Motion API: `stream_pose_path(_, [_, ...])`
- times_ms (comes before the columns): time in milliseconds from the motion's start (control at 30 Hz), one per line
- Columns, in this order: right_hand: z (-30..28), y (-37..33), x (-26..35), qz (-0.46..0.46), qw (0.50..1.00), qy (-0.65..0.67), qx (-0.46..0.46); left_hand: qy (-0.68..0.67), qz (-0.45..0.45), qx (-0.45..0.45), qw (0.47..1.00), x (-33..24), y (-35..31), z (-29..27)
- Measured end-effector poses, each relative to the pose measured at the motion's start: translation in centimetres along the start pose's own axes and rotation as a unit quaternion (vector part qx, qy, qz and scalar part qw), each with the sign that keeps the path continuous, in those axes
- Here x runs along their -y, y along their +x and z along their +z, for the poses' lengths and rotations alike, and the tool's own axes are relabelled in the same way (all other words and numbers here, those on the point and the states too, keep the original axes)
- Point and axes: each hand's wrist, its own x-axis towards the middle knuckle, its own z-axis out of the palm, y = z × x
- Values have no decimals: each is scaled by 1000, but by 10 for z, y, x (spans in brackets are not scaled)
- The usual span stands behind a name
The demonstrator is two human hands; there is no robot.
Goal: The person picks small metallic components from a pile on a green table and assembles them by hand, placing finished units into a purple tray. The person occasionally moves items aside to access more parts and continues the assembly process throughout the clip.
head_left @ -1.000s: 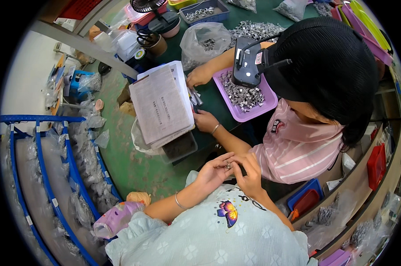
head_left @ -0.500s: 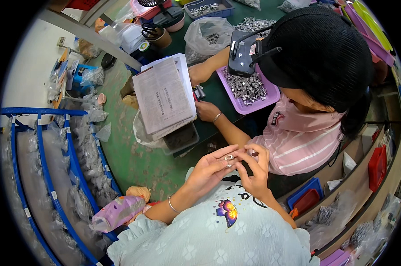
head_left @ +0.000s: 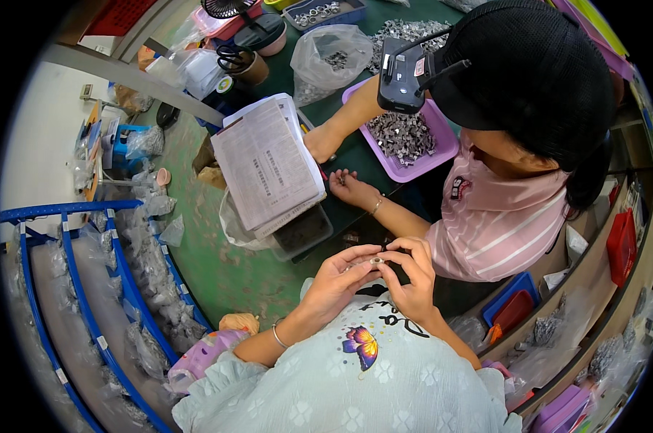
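A small silvery metal part point(head_left: 376, 260), ring-like with an opening in it, sits between my two hands in front of my chest. My left hand point(head_left: 335, 280) grips it from the left between thumb and fingers. From the right, my right hand point(head_left: 413, 278) pinches the same part with thumb and forefinger, its other fingers curled above. The fingertips cover much of the part, so its full shape is hidden.
A co-worker in a black cap point(head_left: 524, 79) works at the green table beside a lilac tray point(head_left: 452, 148) of metal pieces. A stack of papers point(head_left: 268, 162) lies at the table's near corner. Blue shelving point(head_left: 81, 281) with bagged parts stands left; shelves with a red tray point(head_left: 622, 245) stand right.
My right fingers have closed in on the metal part, and my hands have drawn together round it. The co-worker's near hand has turned palm up.
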Motion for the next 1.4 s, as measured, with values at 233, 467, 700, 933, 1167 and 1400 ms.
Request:
stream_pose_path(233, [9,-5,0,31,999,1,-16,30,8,-1,1000,-2,-2,-8])
stream_pose_path(467, [15,-7,2,30,999,6,-13,52,0,-23,998,-7,-4,-12])
stream_pose_path(700, [20,-8,3,32,999,12,-18,44,-2,-17,999,-8,-5,-17])
stream_pose_path(933, [19,-7,3,31,999,25,-24,46,6,-3,999,-10,-3,-16])
stream_pose_path(1167, [13,-9,1,51,998,37,-26,41,0,7,999,-9,3,-10])
stream_pose_path(1400, [7,-6,-1,72,995,57,-30,49,-2,0,999,-8,10,-2])
